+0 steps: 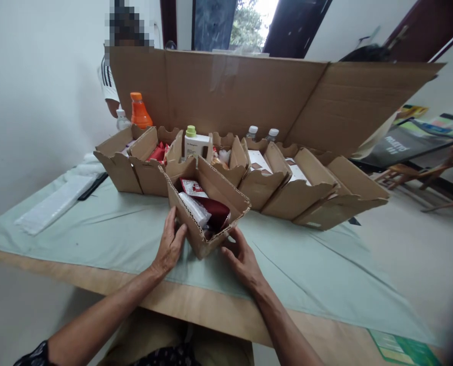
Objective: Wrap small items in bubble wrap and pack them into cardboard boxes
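A small open cardboard box [195,243] stands skewed at the front of the row of boxes, between my two hands. My left hand [169,244] presses its fingers along the box's left wall. At the right front corner, my right hand [243,259] curls against the box, its fingertips partly hidden behind the cardboard. Inside lie a clear plastic-wrapped roll [195,209], a red and white packet [193,188] and a dark red shiny wrapper [217,212]. The lower contents are in shadow, and I cannot make them out.
Behind is a row of cardboard bins [272,195], holding red packets [158,152], a white bottle with a green cap [197,146] and white boxes [260,161]. A tall cardboard panel [249,91] rises behind them, near an orange bottle [140,113]. Plastic sleeves [54,203] lie left. A person [110,84] is beyond.
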The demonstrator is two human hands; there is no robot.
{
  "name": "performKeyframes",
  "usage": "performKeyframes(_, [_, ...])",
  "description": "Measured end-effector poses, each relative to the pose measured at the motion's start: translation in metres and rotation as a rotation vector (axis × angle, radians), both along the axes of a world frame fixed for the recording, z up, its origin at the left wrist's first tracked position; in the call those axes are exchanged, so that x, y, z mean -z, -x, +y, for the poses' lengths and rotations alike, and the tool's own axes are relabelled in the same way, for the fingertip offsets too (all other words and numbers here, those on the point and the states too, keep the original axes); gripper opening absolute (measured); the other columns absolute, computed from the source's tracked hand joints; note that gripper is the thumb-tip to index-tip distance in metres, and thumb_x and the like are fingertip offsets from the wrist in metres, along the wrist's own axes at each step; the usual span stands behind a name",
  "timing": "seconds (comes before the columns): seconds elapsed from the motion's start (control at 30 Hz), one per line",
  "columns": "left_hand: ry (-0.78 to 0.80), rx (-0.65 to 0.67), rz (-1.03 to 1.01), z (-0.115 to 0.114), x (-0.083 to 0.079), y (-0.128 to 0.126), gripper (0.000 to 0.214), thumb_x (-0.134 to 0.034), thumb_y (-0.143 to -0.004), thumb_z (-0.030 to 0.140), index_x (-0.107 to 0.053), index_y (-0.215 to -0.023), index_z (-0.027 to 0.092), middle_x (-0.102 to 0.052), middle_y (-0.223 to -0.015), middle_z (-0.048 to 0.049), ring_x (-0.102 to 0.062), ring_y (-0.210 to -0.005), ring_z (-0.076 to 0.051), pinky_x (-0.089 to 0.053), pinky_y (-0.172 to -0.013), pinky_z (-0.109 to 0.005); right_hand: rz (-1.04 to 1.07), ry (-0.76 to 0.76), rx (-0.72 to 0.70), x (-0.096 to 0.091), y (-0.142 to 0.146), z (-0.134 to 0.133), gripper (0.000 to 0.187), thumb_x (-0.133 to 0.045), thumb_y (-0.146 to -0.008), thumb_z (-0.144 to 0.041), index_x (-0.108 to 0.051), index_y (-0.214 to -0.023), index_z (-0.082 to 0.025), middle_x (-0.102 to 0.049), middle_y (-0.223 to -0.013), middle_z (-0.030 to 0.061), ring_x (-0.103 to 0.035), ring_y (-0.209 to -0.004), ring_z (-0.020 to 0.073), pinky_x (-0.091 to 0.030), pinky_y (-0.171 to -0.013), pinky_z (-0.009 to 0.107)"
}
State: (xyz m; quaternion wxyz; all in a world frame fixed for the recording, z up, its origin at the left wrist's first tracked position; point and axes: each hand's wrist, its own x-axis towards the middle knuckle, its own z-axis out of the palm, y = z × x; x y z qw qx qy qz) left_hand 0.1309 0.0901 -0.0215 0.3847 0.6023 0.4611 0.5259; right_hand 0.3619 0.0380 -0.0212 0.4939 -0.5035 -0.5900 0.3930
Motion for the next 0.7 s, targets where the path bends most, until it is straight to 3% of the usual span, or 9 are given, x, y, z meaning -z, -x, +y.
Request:
performKeyframes(0.13, [0.064, 0.043, -0.045, 0.012, -0.003, 0.002, 0.069, -0.053, -0.096, 0.053, -0.041, -0.156, 0.02, -0.041, -0.165, -0.0128, -0.035, -0.155, -0.03, -0.023, -0.13, -0.051, -0.143, -0.025, 0.034, 0.012, -0.002, -0.008, 0.076, -0.065, -0.091, -0.05, -0.039, -0.159, -0.025, -0.054, -0.155, 0.0166, -0.073, -0.11, 0.0303, -0.059, -0.097, 0.049])
performKeyframes(0.27, [0.103, 0.109, -0.056, 0.023, -0.018, 0.018, 0.069, -0.055, -0.091, 0.06, -0.056, -0.146, 0.019, -0.055, -0.155, -0.0119, -0.047, -0.147, -0.035, -0.033, -0.125, -0.052, -0.361, -0.107, 0.021, 0.018, -0.001, -0.008, 0.077, -0.063, -0.087, -0.031, -0.038, -0.16, -0.024, -0.055, -0.155, 0.0144, -0.062, -0.131, 0.0329, -0.055, -0.105, 0.053])
performKeyframes(0.33, [0.105, 0.125, -0.034, 0.031, -0.026, 0.027, 0.067, -0.057, -0.088, 0.062, -0.064, -0.138, 0.019, -0.063, -0.147, -0.0114, -0.052, -0.142, -0.037, -0.038, -0.122, -0.052, -0.457, -0.153, 0.008, 0.018, 0.003, -0.008, 0.081, -0.062, -0.084, -0.024, -0.037, -0.16, -0.025, -0.056, -0.154, 0.0135, -0.058, -0.137, 0.033, -0.051, -0.11, 0.055])
performKeyframes(0.5, [0.096, 0.139, 0.033, 0.045, -0.041, 0.042, 0.066, -0.058, -0.083, 0.066, -0.069, -0.129, 0.019, -0.075, -0.128, -0.0094, -0.063, -0.127, -0.037, -0.05, -0.111, -0.049, -0.602, -0.19, -0.025, 0.008, 0.018, -0.014, 0.082, -0.061, -0.083, -0.02, -0.035, -0.161, -0.025, -0.061, -0.149, 0.014, -0.063, -0.129, 0.0329, -0.053, -0.106, 0.052])
performKeyframes(0.6, [0.064, 0.157, 0.049, 0.05, -0.049, 0.045, 0.063, -0.059, -0.083, 0.065, -0.071, -0.125, 0.02, -0.076, -0.125, -0.0088, -0.064, -0.124, -0.034, -0.05, -0.111, -0.046, -0.647, -0.164, -0.049, -0.003, 0.027, -0.013, 0.072, -0.06, -0.087, -0.021, -0.041, -0.156, -0.021, -0.066, -0.141, 0.0151, -0.066, -0.122, 0.0307, -0.054, -0.101, 0.048])
performKeyframes(0.7, [0.041, 0.168, 0.039, 0.052, -0.056, 0.047, 0.058, -0.06, -0.083, 0.064, -0.074, -0.12, 0.021, -0.075, -0.126, -0.0089, -0.063, -0.125, -0.033, -0.047, -0.114, -0.045, -0.716, -0.12, -0.01, -0.015, 0.035, -0.003, 0.05, -0.058, -0.092, -0.022, -0.056, -0.142, -0.02, -0.075, -0.124, 0.0124, -0.071, -0.107, 0.0273, -0.054, -0.094, 0.042])
